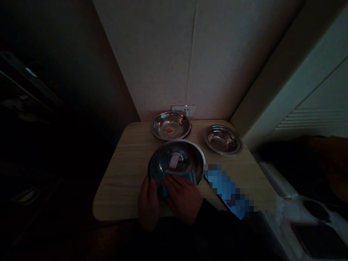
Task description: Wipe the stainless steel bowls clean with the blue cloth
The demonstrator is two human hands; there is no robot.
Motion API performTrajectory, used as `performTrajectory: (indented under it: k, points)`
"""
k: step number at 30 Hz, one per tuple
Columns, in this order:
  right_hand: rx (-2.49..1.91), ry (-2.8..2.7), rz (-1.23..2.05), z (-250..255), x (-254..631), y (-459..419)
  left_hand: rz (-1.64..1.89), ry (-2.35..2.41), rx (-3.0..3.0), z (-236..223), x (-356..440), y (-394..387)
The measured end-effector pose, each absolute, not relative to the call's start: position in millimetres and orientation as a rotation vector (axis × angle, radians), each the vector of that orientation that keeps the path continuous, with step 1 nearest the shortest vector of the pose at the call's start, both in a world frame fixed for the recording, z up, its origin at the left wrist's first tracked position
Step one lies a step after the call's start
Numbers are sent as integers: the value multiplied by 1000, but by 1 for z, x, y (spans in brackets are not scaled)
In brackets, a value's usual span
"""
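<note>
A shiny metal basin [187, 159] stands tilted near the front of the small wooden table, its hollow facing up. My left hand [148, 203] grips its left rim, fingers outside and thumb near the edge. Inside the near wall, my right hand [182, 195] presses a blue cloth [190, 176] against the metal, fingers laid together over it. A pale patch, a label or a reflection, shows on the basin's bottom. Behind it sits a stack of metal bowls [160, 127], the top one with a round sticker [170, 130].
More nested metal bowls [223, 141] stand at the table's right rear. A phone-like flat object [225, 188], its surface pixelated, lies right of the basin. A wall socket [183, 108] is behind the light wooden table [122, 163]. The left side is very dark.
</note>
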State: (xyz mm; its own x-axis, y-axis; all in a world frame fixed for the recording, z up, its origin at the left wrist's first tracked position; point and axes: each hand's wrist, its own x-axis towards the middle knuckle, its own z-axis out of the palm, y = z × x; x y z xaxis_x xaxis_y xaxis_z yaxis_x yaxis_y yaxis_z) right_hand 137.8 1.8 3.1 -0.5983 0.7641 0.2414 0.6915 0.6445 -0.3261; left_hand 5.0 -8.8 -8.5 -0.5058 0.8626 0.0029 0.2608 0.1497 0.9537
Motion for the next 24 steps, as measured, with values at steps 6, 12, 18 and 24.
performTrajectory:
  k: [6, 12, 18, 24]
  points:
    - [-1105, -2585, 211, 7, 160, 0, 1381, 1848, 1084, -7, 8, -9]
    - [-1201, -2468, 305, 4, 133, 0, 1368, 1799, 1034, -7, 7, -10]
    - [-1099, -2518, 302, 5, 131, 3, 1394, 1821, 1027, -7, 5, -13]
    - [-1044, -2669, 135, 13, 172, -1, 1408, 1830, 1062, -8, 9, -15]
